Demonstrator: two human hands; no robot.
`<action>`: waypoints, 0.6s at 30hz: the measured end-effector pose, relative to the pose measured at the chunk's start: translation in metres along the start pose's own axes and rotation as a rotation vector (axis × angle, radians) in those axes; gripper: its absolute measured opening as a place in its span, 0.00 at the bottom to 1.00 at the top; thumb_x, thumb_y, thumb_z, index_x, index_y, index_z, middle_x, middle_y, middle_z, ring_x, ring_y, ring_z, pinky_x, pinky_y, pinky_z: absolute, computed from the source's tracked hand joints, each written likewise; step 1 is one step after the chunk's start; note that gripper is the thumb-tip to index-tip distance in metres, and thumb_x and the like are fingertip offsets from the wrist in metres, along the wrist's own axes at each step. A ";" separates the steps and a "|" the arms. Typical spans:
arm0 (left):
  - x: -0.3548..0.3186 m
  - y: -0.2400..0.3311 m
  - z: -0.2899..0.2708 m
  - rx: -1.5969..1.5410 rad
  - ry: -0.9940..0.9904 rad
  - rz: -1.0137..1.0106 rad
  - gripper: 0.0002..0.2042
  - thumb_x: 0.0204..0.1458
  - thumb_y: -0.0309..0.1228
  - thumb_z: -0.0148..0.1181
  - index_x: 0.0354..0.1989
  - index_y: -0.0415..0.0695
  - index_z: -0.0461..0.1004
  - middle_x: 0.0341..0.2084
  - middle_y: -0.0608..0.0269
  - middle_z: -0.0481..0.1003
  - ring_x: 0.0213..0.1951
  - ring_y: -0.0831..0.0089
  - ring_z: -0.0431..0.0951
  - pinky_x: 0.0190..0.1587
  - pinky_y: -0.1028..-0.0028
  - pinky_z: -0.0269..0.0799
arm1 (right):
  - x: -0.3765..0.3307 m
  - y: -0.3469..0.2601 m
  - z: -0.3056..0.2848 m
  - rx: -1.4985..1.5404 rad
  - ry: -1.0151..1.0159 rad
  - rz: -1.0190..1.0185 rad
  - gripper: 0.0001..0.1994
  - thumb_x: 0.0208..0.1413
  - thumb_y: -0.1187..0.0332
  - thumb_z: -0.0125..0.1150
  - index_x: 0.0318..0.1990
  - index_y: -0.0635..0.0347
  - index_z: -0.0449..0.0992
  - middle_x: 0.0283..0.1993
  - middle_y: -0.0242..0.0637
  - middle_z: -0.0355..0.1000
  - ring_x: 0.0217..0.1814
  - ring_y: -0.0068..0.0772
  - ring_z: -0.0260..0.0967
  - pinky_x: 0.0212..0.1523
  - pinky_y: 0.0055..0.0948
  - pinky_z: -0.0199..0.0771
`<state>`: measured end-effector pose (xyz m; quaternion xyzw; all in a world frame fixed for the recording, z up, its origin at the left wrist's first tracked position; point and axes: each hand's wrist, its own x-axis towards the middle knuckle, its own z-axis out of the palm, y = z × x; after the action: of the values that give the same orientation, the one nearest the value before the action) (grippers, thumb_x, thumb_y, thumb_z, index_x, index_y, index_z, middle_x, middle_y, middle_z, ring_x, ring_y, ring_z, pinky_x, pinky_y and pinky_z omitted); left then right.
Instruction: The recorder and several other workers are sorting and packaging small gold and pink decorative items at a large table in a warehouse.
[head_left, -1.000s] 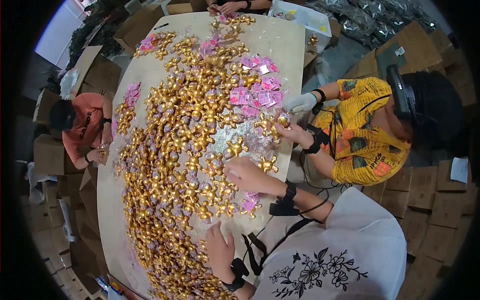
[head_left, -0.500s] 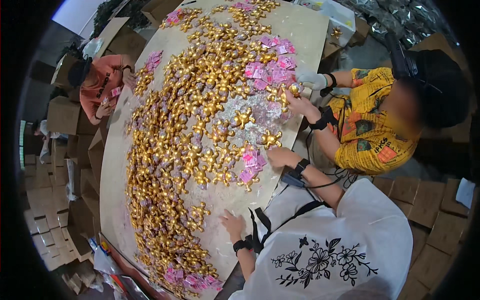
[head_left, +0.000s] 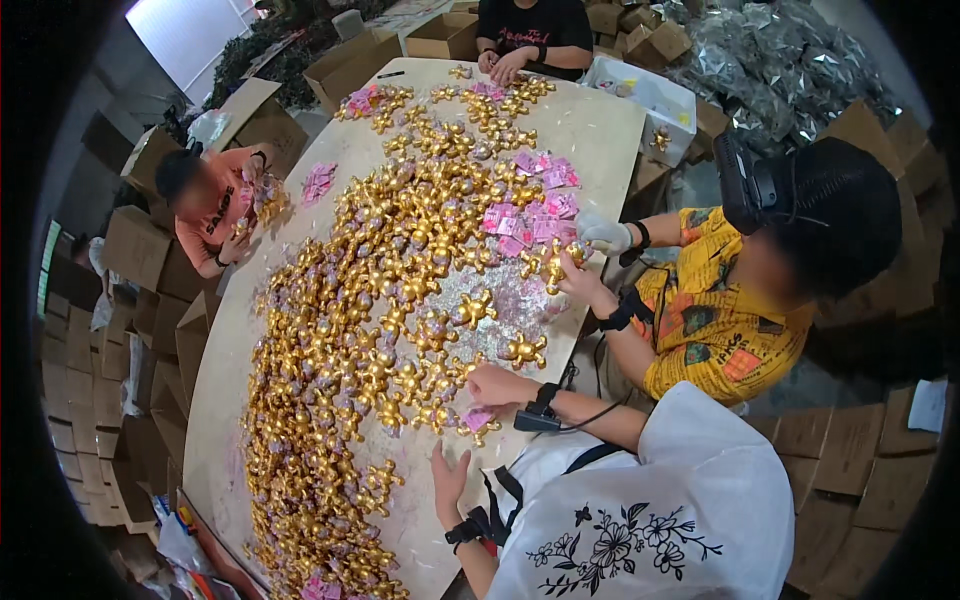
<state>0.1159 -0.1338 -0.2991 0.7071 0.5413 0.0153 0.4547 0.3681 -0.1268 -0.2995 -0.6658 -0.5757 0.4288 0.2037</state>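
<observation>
My right hand [head_left: 500, 386] reaches over the near edge of the pile, covering part of some small pink packets [head_left: 478, 420]. Its fingers are bent down and hidden, so what they hold cannot be made out. Below it, my left hand [head_left: 449, 474] hovers at the bare tabletop with thumb and fingers apart, holding nothing. Shiny gold bear-shaped figures [head_left: 385, 412] lie just beyond both hands, many with clear glittery plastic about them. One single gold bear [head_left: 525, 350] rests above my right hand, beside a patch of silvery glitter [head_left: 487, 338].
Gold bears heap along the pale table [head_left: 225, 410]. A co-worker in yellow [head_left: 725, 300], close on my right, handles a gold bear. Others in salmon [head_left: 212, 205] and black [head_left: 545, 30] work across. A white bin [head_left: 655, 105] and cardboard boxes [head_left: 845, 440] stand around.
The view has tilted, bringing the person in black into sight. My right hand has moved over the pink packets, and my left hand has come nearer with fingers spread. The salmon-shirted co-worker has lifted some bears.
</observation>
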 end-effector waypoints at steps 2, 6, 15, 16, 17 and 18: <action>0.004 0.022 0.000 -0.178 -0.012 0.132 0.34 0.43 0.36 0.61 0.57 0.35 0.52 0.54 0.45 0.57 0.57 0.57 0.57 0.58 0.65 0.52 | -0.008 -0.011 0.003 -0.104 0.119 -0.093 0.08 0.38 0.68 0.55 0.29 0.58 0.71 0.33 0.44 0.68 0.37 0.47 0.65 0.35 0.42 0.66; 0.019 0.042 0.008 0.052 -0.140 0.236 0.34 0.42 0.37 0.61 0.56 0.35 0.55 0.51 0.42 0.61 0.55 0.56 0.61 0.56 0.67 0.56 | -0.003 0.019 0.019 -0.413 0.153 -0.306 0.07 0.35 0.67 0.58 0.26 0.56 0.72 0.40 0.42 0.63 0.41 0.49 0.62 0.35 0.44 0.65; 0.012 0.013 0.021 -0.217 -0.230 -0.049 0.37 0.46 0.36 0.59 0.60 0.39 0.44 0.51 0.45 0.61 0.50 0.55 0.65 0.46 0.68 0.66 | 0.001 -0.003 0.012 -0.281 0.070 -0.432 0.06 0.47 0.65 0.50 0.26 0.56 0.68 0.28 0.38 0.66 0.34 0.41 0.62 0.34 0.40 0.61; 0.010 0.009 0.023 -0.169 -0.083 0.100 0.37 0.46 0.35 0.59 0.61 0.39 0.44 0.53 0.44 0.58 0.52 0.56 0.63 0.47 0.68 0.66 | -0.001 -0.011 0.014 -0.276 0.066 -0.437 0.06 0.47 0.65 0.50 0.26 0.56 0.68 0.28 0.38 0.66 0.34 0.41 0.62 0.34 0.40 0.61; 0.007 0.004 0.025 -0.119 0.065 0.247 0.37 0.47 0.34 0.59 0.61 0.39 0.43 0.55 0.44 0.55 0.53 0.56 0.62 0.47 0.67 0.66 | -0.002 -0.020 0.016 -0.179 0.030 -0.457 0.07 0.49 0.64 0.48 0.26 0.56 0.67 0.29 0.38 0.65 0.33 0.41 0.61 0.35 0.38 0.60; 0.004 0.024 0.022 -0.157 0.073 0.169 0.36 0.47 0.32 0.58 0.61 0.41 0.42 0.56 0.45 0.53 0.53 0.58 0.61 0.47 0.67 0.66 | -0.004 -0.024 0.013 -0.087 0.007 -0.465 0.09 0.51 0.63 0.47 0.26 0.57 0.66 0.30 0.38 0.63 0.33 0.41 0.60 0.36 0.36 0.59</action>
<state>0.1463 -0.1444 -0.2979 0.7115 0.4930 0.1214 0.4858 0.3440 -0.1277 -0.2869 -0.5247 -0.7308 0.3429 0.2701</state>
